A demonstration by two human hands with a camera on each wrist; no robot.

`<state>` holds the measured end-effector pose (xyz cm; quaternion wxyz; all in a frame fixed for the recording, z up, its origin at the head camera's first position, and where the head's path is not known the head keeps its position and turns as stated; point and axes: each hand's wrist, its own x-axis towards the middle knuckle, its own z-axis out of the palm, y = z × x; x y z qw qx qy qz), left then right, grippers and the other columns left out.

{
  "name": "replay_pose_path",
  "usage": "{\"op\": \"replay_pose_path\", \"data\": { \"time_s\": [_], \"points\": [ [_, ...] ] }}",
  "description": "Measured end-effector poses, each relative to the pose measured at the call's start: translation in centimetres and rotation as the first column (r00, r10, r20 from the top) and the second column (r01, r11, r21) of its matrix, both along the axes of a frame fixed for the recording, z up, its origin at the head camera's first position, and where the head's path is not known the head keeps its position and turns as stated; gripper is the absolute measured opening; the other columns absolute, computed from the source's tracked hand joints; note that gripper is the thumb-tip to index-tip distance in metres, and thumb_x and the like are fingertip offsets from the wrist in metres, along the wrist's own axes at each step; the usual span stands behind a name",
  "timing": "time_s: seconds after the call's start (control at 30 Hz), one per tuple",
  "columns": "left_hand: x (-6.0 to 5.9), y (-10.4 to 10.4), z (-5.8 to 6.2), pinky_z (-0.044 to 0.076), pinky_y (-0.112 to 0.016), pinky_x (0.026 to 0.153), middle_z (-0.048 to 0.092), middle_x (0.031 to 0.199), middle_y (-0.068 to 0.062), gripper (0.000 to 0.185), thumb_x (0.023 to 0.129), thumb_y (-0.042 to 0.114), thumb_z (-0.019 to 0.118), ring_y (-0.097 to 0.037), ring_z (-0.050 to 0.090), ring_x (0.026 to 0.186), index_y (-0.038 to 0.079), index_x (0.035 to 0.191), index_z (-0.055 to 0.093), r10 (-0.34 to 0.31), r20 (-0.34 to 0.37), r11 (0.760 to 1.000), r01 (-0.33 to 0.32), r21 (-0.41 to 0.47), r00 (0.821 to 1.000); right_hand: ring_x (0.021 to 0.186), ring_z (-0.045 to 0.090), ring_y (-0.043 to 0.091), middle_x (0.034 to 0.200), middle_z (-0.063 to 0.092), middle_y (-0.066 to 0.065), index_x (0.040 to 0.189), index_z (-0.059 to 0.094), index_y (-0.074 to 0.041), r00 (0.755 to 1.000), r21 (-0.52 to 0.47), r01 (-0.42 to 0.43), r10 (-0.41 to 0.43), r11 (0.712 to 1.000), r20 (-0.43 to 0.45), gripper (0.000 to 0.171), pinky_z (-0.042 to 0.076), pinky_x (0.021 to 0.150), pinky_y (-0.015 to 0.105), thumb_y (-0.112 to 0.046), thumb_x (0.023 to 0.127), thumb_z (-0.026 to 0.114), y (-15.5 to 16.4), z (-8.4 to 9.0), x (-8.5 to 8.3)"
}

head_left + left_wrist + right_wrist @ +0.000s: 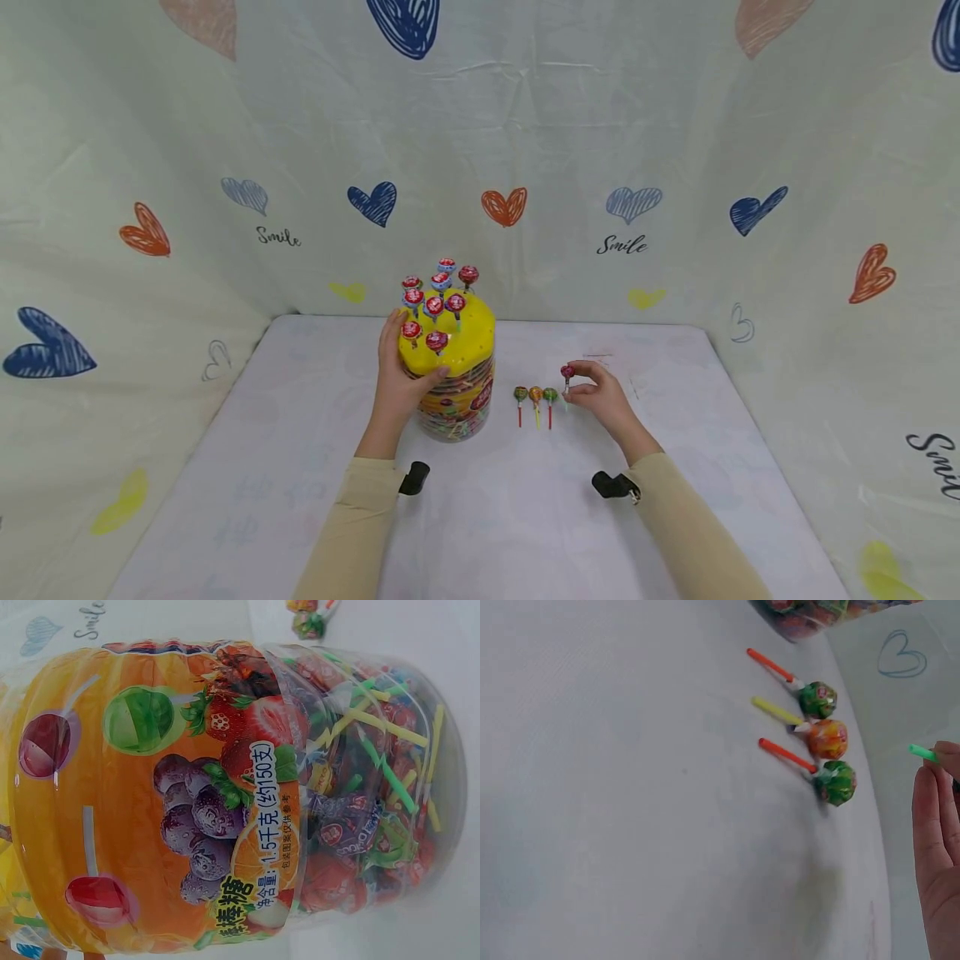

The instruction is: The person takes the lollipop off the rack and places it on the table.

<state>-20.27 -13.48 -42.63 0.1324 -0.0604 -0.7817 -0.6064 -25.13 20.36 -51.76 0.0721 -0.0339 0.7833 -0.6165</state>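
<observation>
A clear lollipop jar (459, 400) with a yellow lid (459, 333) stands mid-table; several red-wrapped lollipops (437, 300) stick up from the lid. My left hand (399, 375) grips the jar's left side under the lid. In the left wrist view the jar's fruit label (165, 802) fills the picture. My right hand (597, 393) pinches a red lollipop (567, 372) by its green stick (922, 753), head up, just above the table. Left of it lie three lollipops in a row: green (521, 393), orange (536, 393), green (551, 394).
The white table (300, 467) is walled on three sides by a cloth backdrop with printed hearts (504, 206). The table's far edge runs just behind the jar.
</observation>
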Motion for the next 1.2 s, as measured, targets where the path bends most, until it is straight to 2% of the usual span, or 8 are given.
{"op": "replay_pose_path", "data": {
  "time_s": [0.1,0.17,0.2,0.37,0.77,0.87,1.0,1.2],
  "points": [
    [0.9,0.4,1.6,0.024,-0.044,0.116,0.0,0.161,-0.005,0.088,0.087,0.009,0.073,-0.026,0.02,0.143,0.014,0.154,0.017,-0.005,0.018,1.0,0.005,-0.006,1.0,0.094,0.065,0.02,0.138,0.048,0.02,0.138,0.048,-0.001,0.999,0.049,-0.006,0.005,0.999,0.033,0.057,0.054,0.08,0.026,0.003,0.085,0.071,0.3,-0.4,0.1],
    [1.0,0.4,1.8,0.024,-0.044,0.116,0.0,0.161,-0.008,0.089,0.086,0.006,0.073,-0.028,0.02,0.143,0.011,0.154,0.017,-0.005,0.032,1.0,0.005,-0.011,0.999,0.093,0.065,0.02,0.137,0.049,0.021,0.138,0.049,0.0,0.999,0.055,-0.007,0.004,0.998,0.049,0.057,0.054,0.079,0.026,0.003,0.085,0.071,0.5,-1.0,0.0],
    [1.0,0.4,1.8,0.024,-0.044,0.116,0.0,0.161,-0.008,0.088,0.086,0.006,0.073,-0.028,0.02,0.143,0.011,0.154,0.017,-0.006,0.026,1.0,0.006,-0.01,1.0,0.091,0.065,0.019,0.137,0.049,0.02,0.137,0.05,-0.001,0.998,0.062,-0.001,-0.002,0.998,0.058,0.057,0.053,0.078,0.026,0.003,0.085,0.071,0.6,-1.2,0.0],
    [-0.4,-0.2,-0.5,0.024,-0.045,0.115,0.0,0.161,0.001,0.092,0.085,0.012,0.076,-0.024,0.019,0.143,0.021,0.155,0.017,-0.006,-0.016,1.0,0.006,-0.003,1.0,0.088,0.065,0.018,0.135,0.051,0.016,0.136,0.054,-0.007,0.995,0.088,0.025,-0.034,0.996,0.096,0.056,0.054,0.076,0.028,0.001,0.083,0.072,0.9,-3.1,-0.3],
    [-0.4,-0.3,-0.9,0.024,-0.05,0.115,0.004,0.161,0.005,0.093,0.082,0.044,0.077,-0.024,0.021,0.142,0.025,0.154,0.022,-0.013,-0.081,1.0,0.013,0.003,0.997,0.081,0.063,0.017,0.131,0.054,0.018,0.133,0.056,-0.004,0.996,0.156,0.012,-0.025,0.988,0.081,0.054,0.054,0.07,0.027,0.004,0.082,0.073,0.8,-4.7,-0.7],
    [-0.4,-0.3,-0.9,0.024,-0.049,0.115,0.004,0.161,0.005,0.092,0.082,0.044,0.077,-0.024,0.021,0.142,0.025,0.154,0.022,-0.014,-0.083,1.0,0.014,0.006,0.996,0.076,0.061,0.017,0.129,0.054,0.016,0.133,0.057,-0.005,0.996,0.168,0.007,-0.021,0.986,0.084,0.054,0.053,0.066,0.026,0.004,0.082,0.073,0.8,-4.7,-0.8],
    [-0.4,-0.3,-0.9,0.024,-0.049,0.115,0.004,0.161,0.005,0.091,0.083,0.036,0.078,-0.024,0.022,0.142,0.025,0.154,0.022,-0.013,-0.082,1.0,0.014,0.008,0.997,0.069,0.058,0.016,0.119,0.059,0.014,0.132,0.058,-0.005,0.996,0.177,0.008,-0.023,0.984,0.087,0.055,0.051,0.061,0.026,0.004,0.08,0.075,0.7,-4.6,-0.7],
    [-0.4,-0.3,-0.9,0.024,-0.047,0.115,0.003,0.161,0.005,0.091,0.084,0.02,0.078,-0.023,0.021,0.142,0.025,0.154,0.019,-0.01,-0.062,1.0,0.01,0.002,0.998,0.058,0.051,0.014,0.084,0.063,0.008,0.132,0.06,-0.006,0.996,0.193,0.005,-0.023,0.981,0.087,0.057,0.047,0.055,0.026,0.003,0.078,0.077,0.6,-4.6,-0.7]
  ]
}}
